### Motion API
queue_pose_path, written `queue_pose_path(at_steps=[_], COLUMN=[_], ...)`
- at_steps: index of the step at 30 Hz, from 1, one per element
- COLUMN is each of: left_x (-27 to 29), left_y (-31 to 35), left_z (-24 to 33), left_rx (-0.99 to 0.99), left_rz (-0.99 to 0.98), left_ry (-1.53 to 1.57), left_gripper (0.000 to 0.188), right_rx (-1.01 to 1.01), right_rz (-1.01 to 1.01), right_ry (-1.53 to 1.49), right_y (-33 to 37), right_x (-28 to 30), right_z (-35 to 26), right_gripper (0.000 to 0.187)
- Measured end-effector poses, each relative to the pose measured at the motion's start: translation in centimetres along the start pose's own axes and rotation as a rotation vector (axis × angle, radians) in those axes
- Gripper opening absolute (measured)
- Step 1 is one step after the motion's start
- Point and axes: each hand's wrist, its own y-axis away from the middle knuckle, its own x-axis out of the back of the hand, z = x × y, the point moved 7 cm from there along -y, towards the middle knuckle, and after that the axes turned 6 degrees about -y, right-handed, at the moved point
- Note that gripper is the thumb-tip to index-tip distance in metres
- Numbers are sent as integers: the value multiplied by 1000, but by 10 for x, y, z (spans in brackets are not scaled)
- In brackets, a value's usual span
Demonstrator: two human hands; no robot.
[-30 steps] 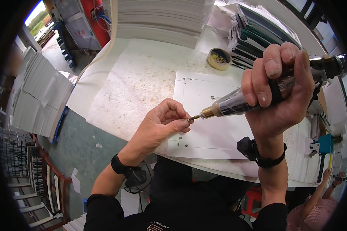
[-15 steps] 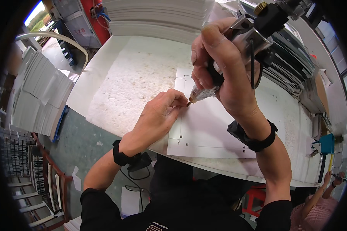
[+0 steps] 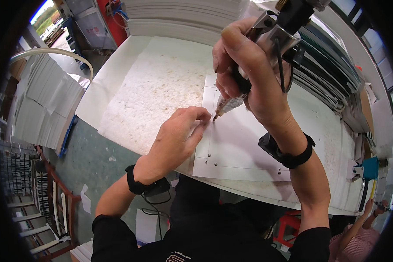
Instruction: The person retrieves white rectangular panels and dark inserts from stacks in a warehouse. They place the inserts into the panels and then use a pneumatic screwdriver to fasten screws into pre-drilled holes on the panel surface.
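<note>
A power screwdriver point(image 3: 229, 103) with a clear nose and a metal-and-black body is gripped in my right hand point(image 3: 264, 72), fingers wrapped round it. It tilts, with its bit pointing down and left at a white panel point(image 3: 249, 142) near the panel's left edge. My left hand point(image 3: 174, 136) rests at that edge, thumb and index finger pinched close beside the bit. Whatever may lie between these fingertips is too small to make out. Small dark screws or fittings point(image 3: 215, 164) sit near the panel's front left corner, and a pair of similar ones point(image 3: 279, 170) shows farther right.
The worktable point(image 3: 135, 91) has a worn, speckled white covering. Stacked white sheets point(image 3: 179, 19) stand behind it, and dark-edged panels point(image 3: 332, 61) line the right. More sheets point(image 3: 52, 100) are piled at the left. Another person's arm point(image 3: 358, 225) shows at lower right, near a teal tool point(image 3: 370, 168).
The screwdriver's bit has come slightly away from my left fingertips, which have drawn a little toward me and to the left. The whole view has shifted slightly.
</note>
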Motion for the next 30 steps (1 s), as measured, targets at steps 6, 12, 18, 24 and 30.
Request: queue_pose_path(at_steps=[6, 12, 18, 24, 30], left_x=[-2, -6, -8, -7, -6], left_y=[16, 20, 19, 17, 4], left_z=[23, 23, 23, 28, 30], left_rx=[-348, -377, -374, -377, -367], left_rz=[-10, -40, -91, -117, -176], left_ry=[-299, -349, -359, -363, -374], left_gripper=[32, 37, 38, 37, 26], right_rx=[-21, 22, -79, -129, 56], right_rz=[-76, -152, -190, -277, -81], right_ry=[45, -45, -40, -15, -50], right_y=[-4, -8, -5, 1, -10], right_x=[-8, -1, -11, -21, 10], right_z=[3, 12, 17, 19, -19], right_gripper=[31, 24, 27, 25, 30])
